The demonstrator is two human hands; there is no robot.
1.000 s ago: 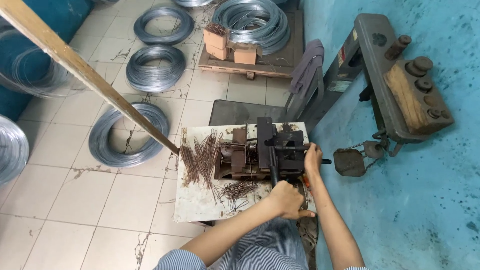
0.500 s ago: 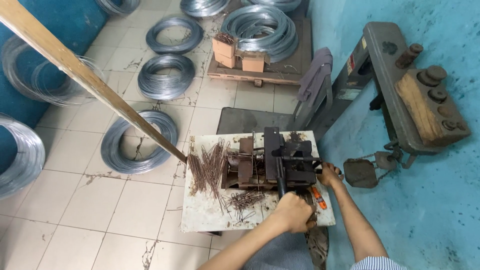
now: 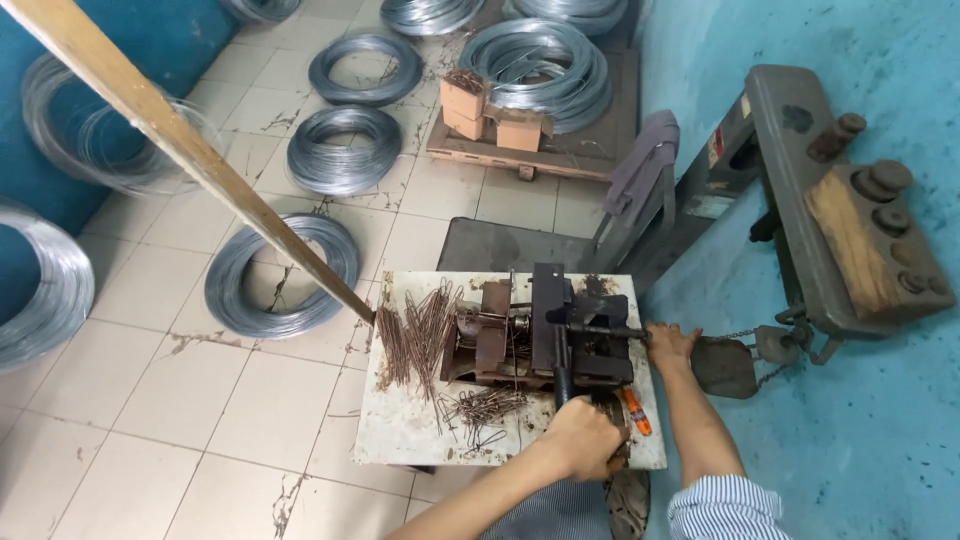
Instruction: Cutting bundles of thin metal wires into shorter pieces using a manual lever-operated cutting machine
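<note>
Head view: the rusty wire-bending jig [image 3: 540, 335] sits mid-table, its lever handle [image 3: 560, 375] running 12-to-6 toward the left hand [image 3: 583, 437], which is closed around its lower end, while the right hand [image 3: 670, 347], at 3 o'clock, closes on the horizontal crank bar [image 3: 600, 329].

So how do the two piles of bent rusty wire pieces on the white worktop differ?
The bundle of long rusty wire pieces left of the dark metal bending jig lies roughly parallel, stretched away from the person. The heap of small bent wire pieces sits nearer the person's left hand, tangled and shorter. Both are brown wire resting on the white worktop.
</note>
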